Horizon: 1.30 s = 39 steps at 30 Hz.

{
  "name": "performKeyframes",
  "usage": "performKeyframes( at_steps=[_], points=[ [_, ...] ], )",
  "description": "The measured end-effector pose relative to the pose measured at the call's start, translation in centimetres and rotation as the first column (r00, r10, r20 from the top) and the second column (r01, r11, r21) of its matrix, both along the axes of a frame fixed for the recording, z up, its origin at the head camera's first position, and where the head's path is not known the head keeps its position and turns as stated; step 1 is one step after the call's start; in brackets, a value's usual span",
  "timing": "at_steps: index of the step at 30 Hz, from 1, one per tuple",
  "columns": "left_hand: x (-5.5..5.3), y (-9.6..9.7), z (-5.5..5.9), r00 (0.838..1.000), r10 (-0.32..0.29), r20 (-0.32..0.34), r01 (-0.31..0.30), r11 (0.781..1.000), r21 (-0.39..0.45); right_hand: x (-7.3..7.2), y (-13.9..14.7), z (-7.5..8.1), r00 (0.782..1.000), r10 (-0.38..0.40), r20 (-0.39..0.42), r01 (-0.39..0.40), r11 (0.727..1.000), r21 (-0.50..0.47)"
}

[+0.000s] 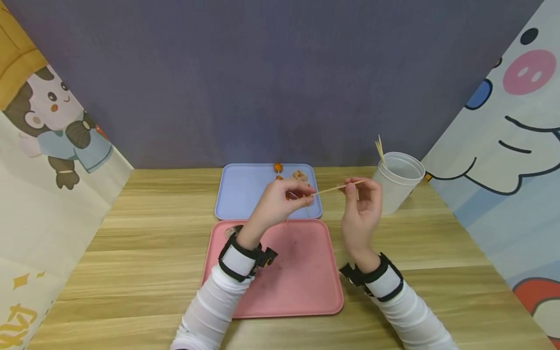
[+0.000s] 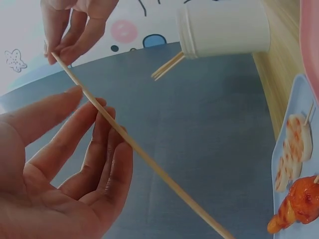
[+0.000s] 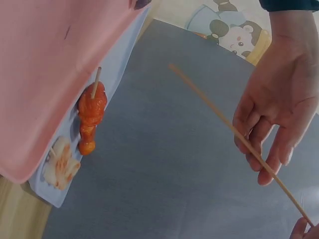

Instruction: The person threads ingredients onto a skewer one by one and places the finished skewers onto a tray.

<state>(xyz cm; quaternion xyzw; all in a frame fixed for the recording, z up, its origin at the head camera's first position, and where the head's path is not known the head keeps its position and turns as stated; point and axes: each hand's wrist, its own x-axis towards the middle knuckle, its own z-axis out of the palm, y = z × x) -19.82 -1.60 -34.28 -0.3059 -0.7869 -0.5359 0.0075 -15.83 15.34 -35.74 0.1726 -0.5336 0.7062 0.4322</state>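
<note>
A thin bamboo skewer [image 1: 330,190] is held between both hands above the trays. My left hand [image 1: 284,197] has it between thumb and fingertips, with the stick lying across the fingers in the left wrist view. At its other end my right hand [image 1: 363,209] pinches it with thumb and fingers. No food shows on the stick. Below the left hand, a blue tray [image 1: 245,189] carries a glossy orange-red food skewer [image 3: 92,109] and a pale, browned food skewer [image 3: 61,163]. The left hand partly covers these in the head view.
A pink tray [image 1: 302,272] lies in front of the blue one, with a small grey-white item [image 1: 231,231] partly behind the left wrist. Right of the hands stands a white cup [image 1: 393,189] with several sticks [image 1: 379,149]. A grey panel [image 1: 271,87] rises behind the table.
</note>
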Motion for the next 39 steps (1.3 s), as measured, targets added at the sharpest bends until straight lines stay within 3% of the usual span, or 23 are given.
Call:
performKeyframes(
  at_steps=[7, 13, 18, 22, 26, 30, 33, 39],
  points=[
    [0.3, 0.2, 0.0, 0.999, 0.024, 0.036, -0.021, 0.997, -0.069, -0.2, 0.0, -0.3, 0.996, 0.01, 0.085, -0.007, 1.0, -0.025],
    [0.3, 0.2, -0.2, 0.999, 0.015, 0.051, -0.012, 0.998, -0.066, -0.3, 0.1, -0.2, 0.992, 0.04, 0.12, -0.036, 0.999, -0.038],
    [0.5, 0.3, 0.0, 0.998, 0.017, 0.063, -0.02, 0.999, 0.046, -0.5, 0.7, -0.1, 0.988, 0.076, 0.137, -0.075, 0.997, -0.013],
    [0.6, 0.3, 0.3, 0.997, 0.06, 0.054, -0.068, 0.983, 0.173, -0.5, 1.6, -0.3, 0.974, 0.107, 0.199, -0.122, 0.99, 0.064],
    [0.8, 0.1, 0.9, 0.992, 0.103, 0.067, -0.118, 0.951, 0.286, -0.2, 2.6, -0.8, 0.933, 0.11, 0.344, -0.187, 0.962, 0.198],
    [0.9, -0.1, 1.2, 0.99, 0.089, 0.108, -0.124, 0.917, 0.379, 0.0, 3.3, -1.5, 0.878, 0.08, 0.471, -0.262, 0.906, 0.333],
    [1.0, -0.1, 1.4, 0.989, 0.062, 0.131, -0.114, 0.89, 0.441, 0.0, 3.7, -2.0, 0.843, 0.078, 0.533, -0.315, 0.875, 0.369],
    [1.0, -0.1, 1.7, 0.983, 0.041, 0.178, -0.131, 0.835, 0.534, 0.4, 4.0, -2.2, 0.788, 0.09, 0.609, -0.385, 0.844, 0.373]
  ],
)
